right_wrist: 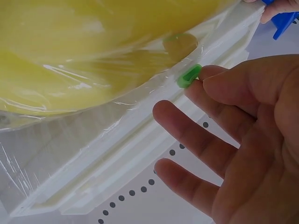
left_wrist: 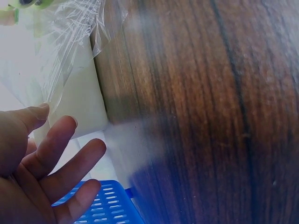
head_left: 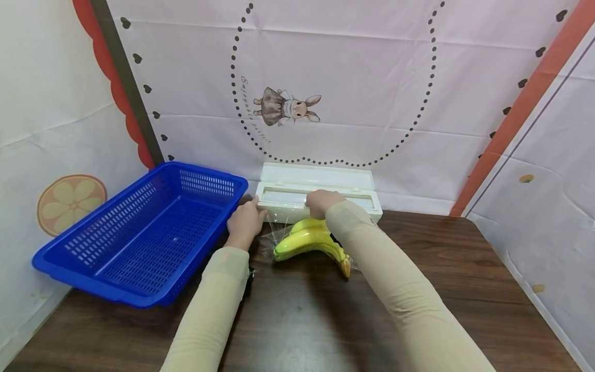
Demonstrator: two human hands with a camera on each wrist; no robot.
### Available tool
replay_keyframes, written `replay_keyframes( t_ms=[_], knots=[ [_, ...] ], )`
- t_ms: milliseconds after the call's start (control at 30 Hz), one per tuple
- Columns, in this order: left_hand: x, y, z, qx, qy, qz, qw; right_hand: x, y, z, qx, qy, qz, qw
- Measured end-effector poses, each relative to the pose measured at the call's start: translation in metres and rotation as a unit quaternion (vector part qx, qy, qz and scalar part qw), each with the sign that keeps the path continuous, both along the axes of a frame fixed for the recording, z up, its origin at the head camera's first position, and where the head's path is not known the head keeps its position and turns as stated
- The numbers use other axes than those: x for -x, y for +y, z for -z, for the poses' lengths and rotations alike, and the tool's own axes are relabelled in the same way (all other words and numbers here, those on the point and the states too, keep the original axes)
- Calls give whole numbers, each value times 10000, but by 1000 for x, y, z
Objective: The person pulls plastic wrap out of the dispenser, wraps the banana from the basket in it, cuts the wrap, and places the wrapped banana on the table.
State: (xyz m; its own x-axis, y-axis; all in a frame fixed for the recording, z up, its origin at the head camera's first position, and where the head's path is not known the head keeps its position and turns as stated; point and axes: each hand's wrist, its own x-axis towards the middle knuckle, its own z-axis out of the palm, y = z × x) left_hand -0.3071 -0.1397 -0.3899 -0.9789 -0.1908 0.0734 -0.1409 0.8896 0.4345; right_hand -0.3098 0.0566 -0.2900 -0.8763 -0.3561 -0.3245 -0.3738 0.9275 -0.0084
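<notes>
Box (head_left: 297, 187) lies lengthwise at far edge of tabletop (head_left: 441, 258); right hand (head_left: 323, 202) pinches its green slider (right_wrist: 189, 76), left hand (head_left: 245, 223) grips left end.

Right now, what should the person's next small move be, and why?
Probably slide the green cutter along the edge of the white box: the right hand pinches the cutter partway along, the left hand touches the box's left end, and clear film stretches between box and bananas.

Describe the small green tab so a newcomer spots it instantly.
Find the open white box near the back wall. In the right wrist view, the right hand pinches the small green tab by that box. Its colour sets it apart from the white box and yellow bananas.
</notes>
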Motion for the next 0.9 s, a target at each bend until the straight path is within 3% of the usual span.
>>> replay_keyframes(
  t_ms=[900],
  knots=[
    [0, 1, 1, 48, 46, -67, 10000, -2, 12, 1, -50, -10, 47, 10000]
  ],
)
